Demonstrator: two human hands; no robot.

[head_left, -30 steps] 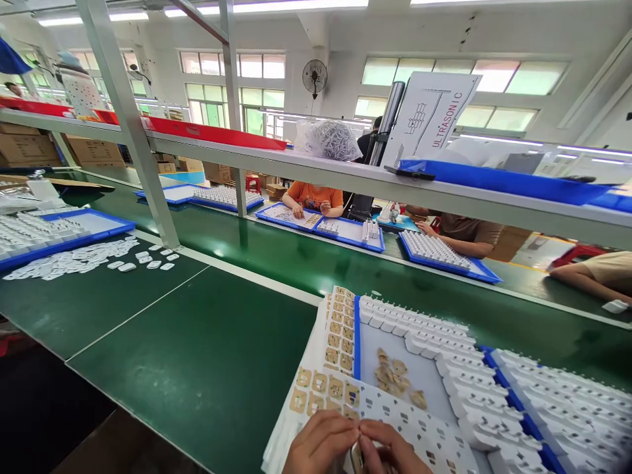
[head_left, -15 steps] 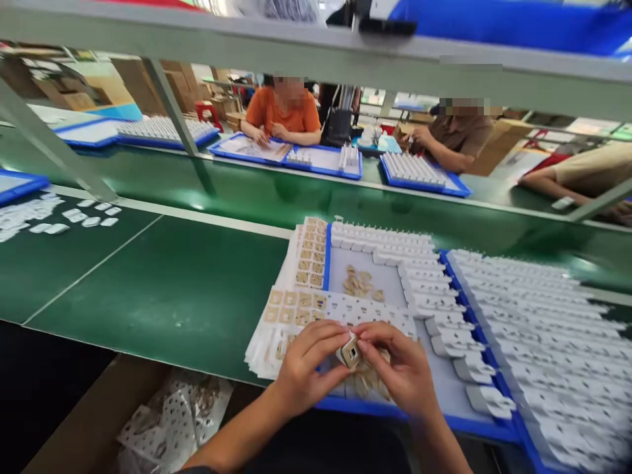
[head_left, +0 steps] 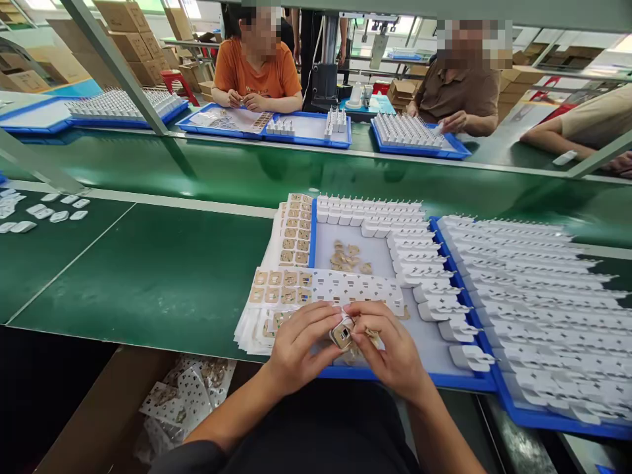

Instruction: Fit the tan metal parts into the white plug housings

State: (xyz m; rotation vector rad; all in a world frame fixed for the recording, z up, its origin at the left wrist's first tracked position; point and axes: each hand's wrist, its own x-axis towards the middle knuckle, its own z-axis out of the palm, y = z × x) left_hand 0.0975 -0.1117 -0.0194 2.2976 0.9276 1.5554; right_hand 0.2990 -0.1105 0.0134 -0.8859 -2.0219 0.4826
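Note:
My left hand (head_left: 302, 342) is closed on a small white plug charger (head_left: 342, 334), its thumb below and fingers above. A tan film with rectangular cutouts covers the charger's face, which points up toward me. My right hand (head_left: 395, 349) pinches at the charger's right edge, with bent tan scraps partly hidden behind its fingers. Directly beyond both hands lies a sheet of tan stickers (head_left: 358, 288), bare over most of its right part. Loose tan pieces (head_left: 349, 257) lie in the blue-rimmed tray (head_left: 313, 234), beside stepped rows of white chargers (head_left: 419, 260).
A second blue tray (head_left: 563, 421) full of chargers stands at right. Stacked sticker sheets (head_left: 251, 329) lie at left, and white covers (head_left: 59, 216) farther left. Below the bench edge sits a box of used sheets (head_left: 190, 395). Co-workers sit beyond the green belt (head_left: 237, 174).
The camera view has tilted up, showing more of the far side. Both hands keep hold of the charger, with the right fingers still at its edge. A co-worker's hand across has moved onto a tray.

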